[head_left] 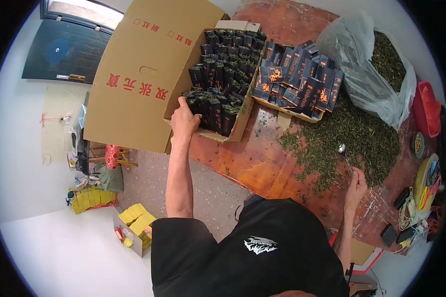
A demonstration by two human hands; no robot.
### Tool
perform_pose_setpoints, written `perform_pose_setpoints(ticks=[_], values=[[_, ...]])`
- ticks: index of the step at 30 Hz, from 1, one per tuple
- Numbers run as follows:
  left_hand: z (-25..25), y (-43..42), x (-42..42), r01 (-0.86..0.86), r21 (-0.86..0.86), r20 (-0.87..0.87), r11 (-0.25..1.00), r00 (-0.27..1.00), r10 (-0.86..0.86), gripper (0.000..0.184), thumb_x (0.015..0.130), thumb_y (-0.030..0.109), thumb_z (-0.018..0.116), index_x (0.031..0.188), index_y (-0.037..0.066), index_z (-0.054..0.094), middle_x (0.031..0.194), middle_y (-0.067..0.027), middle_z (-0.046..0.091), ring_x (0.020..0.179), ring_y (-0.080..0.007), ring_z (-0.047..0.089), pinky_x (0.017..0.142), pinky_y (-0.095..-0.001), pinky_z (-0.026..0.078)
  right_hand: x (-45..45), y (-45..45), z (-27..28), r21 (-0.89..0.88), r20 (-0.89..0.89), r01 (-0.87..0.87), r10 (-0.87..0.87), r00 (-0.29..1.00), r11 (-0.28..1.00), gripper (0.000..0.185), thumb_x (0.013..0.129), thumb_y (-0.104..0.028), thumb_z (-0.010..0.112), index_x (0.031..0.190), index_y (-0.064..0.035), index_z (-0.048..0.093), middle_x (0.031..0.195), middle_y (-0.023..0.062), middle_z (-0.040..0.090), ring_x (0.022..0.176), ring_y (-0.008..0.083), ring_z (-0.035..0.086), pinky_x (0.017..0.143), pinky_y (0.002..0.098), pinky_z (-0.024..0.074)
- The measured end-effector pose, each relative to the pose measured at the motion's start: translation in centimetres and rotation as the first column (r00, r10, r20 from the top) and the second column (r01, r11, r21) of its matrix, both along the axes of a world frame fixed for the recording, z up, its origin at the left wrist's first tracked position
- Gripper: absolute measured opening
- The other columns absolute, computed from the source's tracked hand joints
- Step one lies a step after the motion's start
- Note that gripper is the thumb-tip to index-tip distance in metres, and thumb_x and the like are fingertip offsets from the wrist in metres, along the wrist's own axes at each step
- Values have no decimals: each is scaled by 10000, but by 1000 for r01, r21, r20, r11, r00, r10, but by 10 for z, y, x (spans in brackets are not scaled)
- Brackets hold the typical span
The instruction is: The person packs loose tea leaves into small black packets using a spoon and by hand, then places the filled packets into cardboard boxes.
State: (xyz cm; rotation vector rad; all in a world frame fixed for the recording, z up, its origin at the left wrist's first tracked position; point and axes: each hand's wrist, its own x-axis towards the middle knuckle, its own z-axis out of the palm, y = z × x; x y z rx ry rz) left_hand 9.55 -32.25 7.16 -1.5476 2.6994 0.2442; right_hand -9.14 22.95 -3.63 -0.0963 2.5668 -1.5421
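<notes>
My left hand (184,119) reaches into the near corner of a large cardboard box (245,115), its thumb and fingers closed around a black pouch (193,105). Rows of upright black pouches (215,115) fill this box, with dry green leaves showing at their open tops. My right hand (357,185) is closed on the handle of a metal spoon (342,150). The spoon's bowl rests over a spread heap of dried leaves (349,133) on the table.
A smaller carton (309,119) holds several flat black pouches (297,72) beside the big box. A clear plastic bag (349,64) of leaves lies behind the heap. A red container (427,109) and small bowl (418,145) stand at the right of the reddish table (252,166).
</notes>
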Motion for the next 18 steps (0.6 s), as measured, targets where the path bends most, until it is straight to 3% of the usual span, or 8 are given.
perform_pose_setpoints(ticks=[4,9,12,14,16,18], values=[[-5,-6,1,47,-32,23,998,999,-47,796,780,228,888,1414,73,432,1034,-318,734,1041,-512,703,907,-562,562,0,0,1,-20,23,9,-8,1000,1000,260,1100,-176,558,1210,-16,732,703,-73,468,628,38,395,556,259,304],[12,9,1,133,-191,-109,973,982,-156,760,816,178,858,1450,77,453,1124,-273,736,1002,-460,728,875,-541,572,4,-9,17,-32,27,29,-28,999,999,238,1097,-171,559,1147,-12,729,693,-93,433,637,17,375,548,246,268],[45,64,-36,140,-156,-426,978,884,-195,634,852,155,846,1398,65,537,1131,-227,743,921,-342,757,828,-441,598,6,-10,25,-7,70,52,-51,996,999,231,1089,-160,562,1150,-14,730,695,-77,449,639,35,382,554,258,292],[51,102,-72,288,-47,-520,956,810,-270,548,872,141,837,1350,50,584,1086,-204,744,857,-267,752,767,-385,600,5,-6,12,32,4,37,-37,999,999,223,1080,-153,569,1143,-17,734,697,-59,463,641,50,392,560,273,316],[32,133,-109,499,-14,-587,867,698,-411,564,853,178,861,1324,26,591,1049,-201,740,830,-298,748,755,-395,596,6,-3,10,57,-31,34,-33,999,998,216,1071,-147,575,1137,-20,737,700,-42,477,643,64,403,567,287,337],[9,165,-141,574,-77,-568,815,646,-509,599,838,222,875,1313,7,579,1091,-210,720,900,-344,738,773,-434,590,8,-9,18,64,-39,40,-38,998,997,211,1062,-142,581,1132,-23,740,703,-26,489,643,78,416,574,302,356]])
